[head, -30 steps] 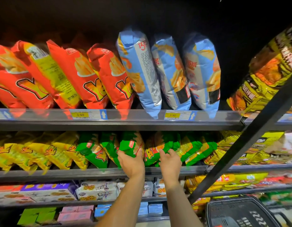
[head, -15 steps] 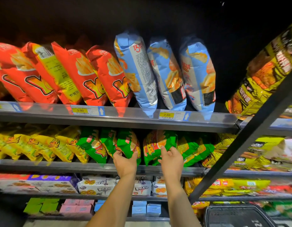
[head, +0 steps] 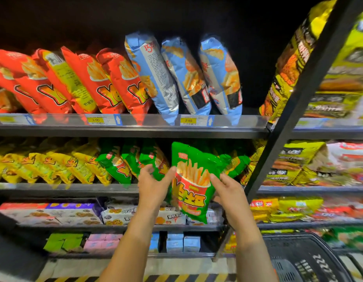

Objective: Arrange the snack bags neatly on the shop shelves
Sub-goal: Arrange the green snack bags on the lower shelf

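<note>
Pinched green snack bag [head: 191, 180] by its right edge in the right hand [head: 227, 189] — long axis vertical, just off the front edge of the middle shelf [head: 64, 189]. Touched its left edge with spread left hand [head: 154, 184].

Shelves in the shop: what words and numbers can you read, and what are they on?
"3.00": left price tag on the top shelf rail.
"2.90": right price tag, same rail.
"15": back of the leftmost blue bag.
"Y": large letter on a red bag; the rest is hidden.
Too blurred or small to read: the characters on the green bag, the boxes below and all fine print.
</note>
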Demonstrator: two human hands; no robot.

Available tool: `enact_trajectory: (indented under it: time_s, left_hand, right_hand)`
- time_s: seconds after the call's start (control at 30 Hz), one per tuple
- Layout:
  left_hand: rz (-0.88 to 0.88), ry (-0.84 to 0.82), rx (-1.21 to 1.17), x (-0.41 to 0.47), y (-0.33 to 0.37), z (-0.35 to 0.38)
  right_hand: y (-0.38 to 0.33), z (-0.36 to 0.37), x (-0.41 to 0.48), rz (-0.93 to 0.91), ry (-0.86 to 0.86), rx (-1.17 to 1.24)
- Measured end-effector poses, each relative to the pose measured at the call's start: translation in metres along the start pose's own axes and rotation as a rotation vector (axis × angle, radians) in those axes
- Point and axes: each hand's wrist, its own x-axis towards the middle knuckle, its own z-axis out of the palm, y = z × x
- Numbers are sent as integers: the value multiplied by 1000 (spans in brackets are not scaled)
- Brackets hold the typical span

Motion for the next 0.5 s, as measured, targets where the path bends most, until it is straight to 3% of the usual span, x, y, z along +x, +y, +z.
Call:
enact_trajectory:
  time_s: [0.17, 0.3, 0.5]
  left_hand:
    - [-120, -415, 17, -56, 14, 5]
    - [-78, -361, 15, -88, 11, 22]
    - [-58, -263, -44, -114, 18, 38]
  right_hand:
    - [-10, -26, -43, 53, -45, 244]
    - [-11, -36, -65, 44, 37, 309]
    - [-10, -36, -94, -39, 6, 157]
